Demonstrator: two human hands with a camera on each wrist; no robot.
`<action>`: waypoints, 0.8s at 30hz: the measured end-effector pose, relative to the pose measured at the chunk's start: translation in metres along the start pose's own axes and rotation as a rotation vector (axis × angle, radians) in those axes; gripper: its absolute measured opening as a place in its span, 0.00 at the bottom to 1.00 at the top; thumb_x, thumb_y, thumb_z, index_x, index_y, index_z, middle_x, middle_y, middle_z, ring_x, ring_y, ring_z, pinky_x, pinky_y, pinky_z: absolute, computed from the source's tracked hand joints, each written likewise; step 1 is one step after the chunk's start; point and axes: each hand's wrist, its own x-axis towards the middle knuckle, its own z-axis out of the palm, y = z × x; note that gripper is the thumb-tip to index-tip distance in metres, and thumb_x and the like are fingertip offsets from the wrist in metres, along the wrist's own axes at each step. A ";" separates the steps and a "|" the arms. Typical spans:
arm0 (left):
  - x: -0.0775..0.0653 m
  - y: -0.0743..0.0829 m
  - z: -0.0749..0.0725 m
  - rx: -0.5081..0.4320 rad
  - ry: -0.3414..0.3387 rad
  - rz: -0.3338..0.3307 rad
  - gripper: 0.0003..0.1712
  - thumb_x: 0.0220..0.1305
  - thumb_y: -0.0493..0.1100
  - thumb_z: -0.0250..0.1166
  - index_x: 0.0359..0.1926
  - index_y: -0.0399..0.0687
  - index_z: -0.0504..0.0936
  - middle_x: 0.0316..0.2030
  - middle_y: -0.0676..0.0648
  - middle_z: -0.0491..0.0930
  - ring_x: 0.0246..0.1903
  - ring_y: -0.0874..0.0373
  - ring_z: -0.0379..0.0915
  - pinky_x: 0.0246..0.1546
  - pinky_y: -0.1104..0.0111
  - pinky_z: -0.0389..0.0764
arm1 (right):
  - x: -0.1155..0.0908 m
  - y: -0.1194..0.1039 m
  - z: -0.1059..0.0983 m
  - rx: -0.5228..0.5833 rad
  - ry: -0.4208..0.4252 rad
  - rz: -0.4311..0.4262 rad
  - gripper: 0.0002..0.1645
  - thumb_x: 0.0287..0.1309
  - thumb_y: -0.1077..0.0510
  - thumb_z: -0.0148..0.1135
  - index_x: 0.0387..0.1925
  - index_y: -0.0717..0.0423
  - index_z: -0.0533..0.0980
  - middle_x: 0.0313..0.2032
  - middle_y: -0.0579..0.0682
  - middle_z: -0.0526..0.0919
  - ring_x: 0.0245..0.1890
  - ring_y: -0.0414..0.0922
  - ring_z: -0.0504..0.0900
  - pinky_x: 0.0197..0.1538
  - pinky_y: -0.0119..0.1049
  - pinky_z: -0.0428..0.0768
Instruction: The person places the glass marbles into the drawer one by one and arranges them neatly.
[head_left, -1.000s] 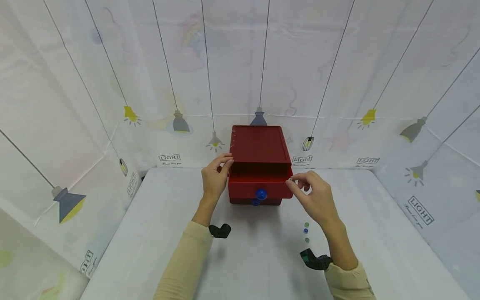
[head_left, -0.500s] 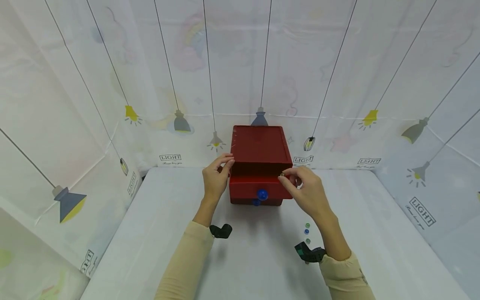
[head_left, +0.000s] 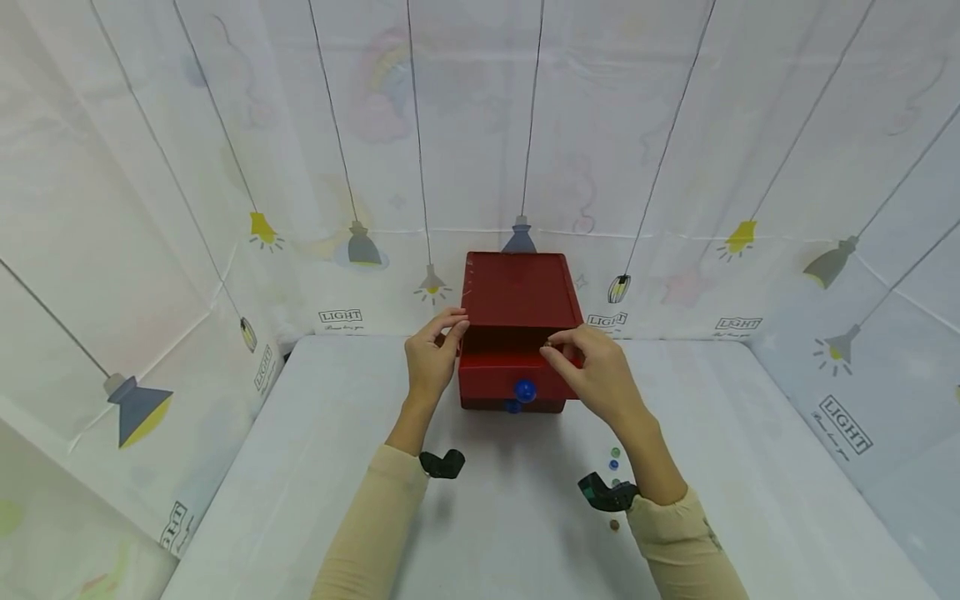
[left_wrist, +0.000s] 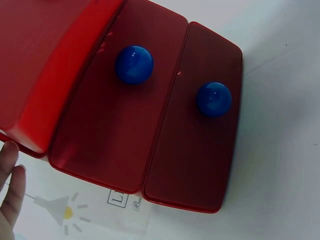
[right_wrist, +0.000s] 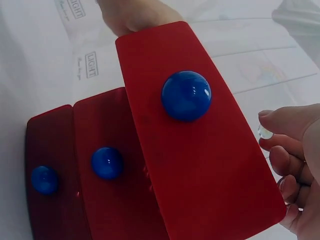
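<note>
A red cabinet [head_left: 521, 287] with blue round knobs stands at the table's far side, its top drawer [head_left: 487, 379] pulled out. My left hand [head_left: 431, 358] is at the cabinet's left side, fingertips right at its edge; in the left wrist view its fingers [left_wrist: 9, 155] reach the red rim. My right hand [head_left: 600, 379] pinches a small clear glass marble [right_wrist: 265, 132] between thumb and forefinger, over the right part of the open drawer. The drawer's floor is hidden from the head camera by its front and my right hand.
Right of the cabinet, on the white table [head_left: 337, 400], lie a green marble [head_left: 615, 452], a blue marble [head_left: 613, 464] and another green one, partly behind the wrist camera [head_left: 603, 493]. A brownish marble [head_left: 614, 525] lies nearer. A lamp-print curtain [head_left: 480, 125] hangs behind.
My right hand has moved left with the marble, from the drawer's right corner to over its opening. A brownish marble now shows below the right wrist camera. My left hand has stayed put.
</note>
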 end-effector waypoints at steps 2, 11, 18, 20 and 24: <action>0.000 0.006 0.001 0.001 0.008 0.000 0.08 0.65 0.38 0.69 0.42 0.38 0.89 0.47 0.43 0.88 0.16 0.64 0.70 0.19 0.81 0.72 | 0.001 0.001 0.001 -0.004 -0.013 0.005 0.12 0.62 0.54 0.69 0.44 0.55 0.84 0.39 0.50 0.86 0.37 0.44 0.76 0.36 0.37 0.78; -0.002 0.032 -0.004 -0.004 0.008 0.011 0.08 0.63 0.32 0.68 0.41 0.30 0.87 0.46 0.35 0.86 0.17 0.50 0.73 0.20 0.81 0.72 | 0.002 0.005 0.005 -0.026 -0.051 0.021 0.12 0.62 0.53 0.69 0.44 0.55 0.84 0.39 0.51 0.86 0.37 0.45 0.77 0.37 0.38 0.78; -0.002 0.026 -0.001 0.010 0.026 0.005 0.07 0.63 0.33 0.68 0.40 0.32 0.87 0.45 0.37 0.87 0.15 0.58 0.73 0.19 0.81 0.73 | 0.002 0.006 0.006 -0.043 -0.051 0.034 0.15 0.62 0.53 0.70 0.46 0.57 0.84 0.34 0.51 0.84 0.36 0.45 0.76 0.37 0.38 0.79; -0.002 0.025 -0.001 0.009 0.029 0.009 0.07 0.63 0.33 0.68 0.40 0.32 0.87 0.45 0.37 0.87 0.15 0.60 0.72 0.19 0.81 0.73 | 0.002 0.007 0.006 -0.050 -0.050 0.037 0.16 0.62 0.54 0.69 0.47 0.58 0.83 0.32 0.51 0.82 0.35 0.45 0.75 0.36 0.37 0.78; -0.002 0.027 -0.002 0.007 0.033 0.023 0.07 0.63 0.32 0.68 0.40 0.31 0.87 0.45 0.36 0.87 0.15 0.59 0.71 0.18 0.81 0.72 | 0.001 0.008 0.005 -0.056 -0.047 0.038 0.16 0.62 0.54 0.70 0.47 0.58 0.83 0.31 0.50 0.81 0.34 0.44 0.74 0.36 0.36 0.78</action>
